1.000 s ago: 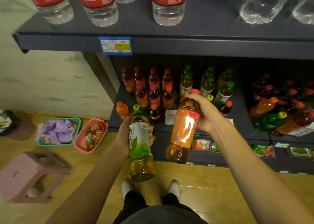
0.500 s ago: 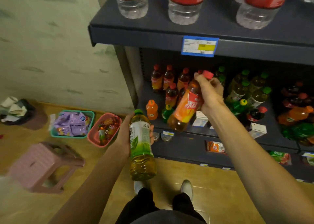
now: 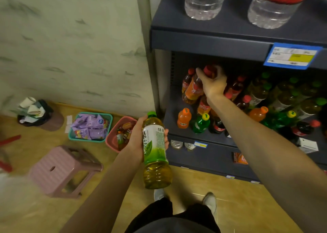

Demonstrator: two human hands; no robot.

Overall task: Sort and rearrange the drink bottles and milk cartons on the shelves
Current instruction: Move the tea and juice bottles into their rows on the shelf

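Two bottles are gripped: the right hand holds the red-capped tea bottle by its neck, tilted, base toward the middle shelf's back-left corner, while the left hand grips the upright green tea bottle.

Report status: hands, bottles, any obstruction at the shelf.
Right hand grips red-capped tea bottle at shelf's back-left row. Left hand holds green tea bottle off-shelf. Neighbouring red-capped bottles crowd the slot.

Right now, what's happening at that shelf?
A person is sorting drinks. The right hand grips a red-capped orange-label bottle by its neck, tilted, among the red-capped bottles on the middle shelf. The left hand holds a green tea bottle upright in front of the shelving, not yet shelved.
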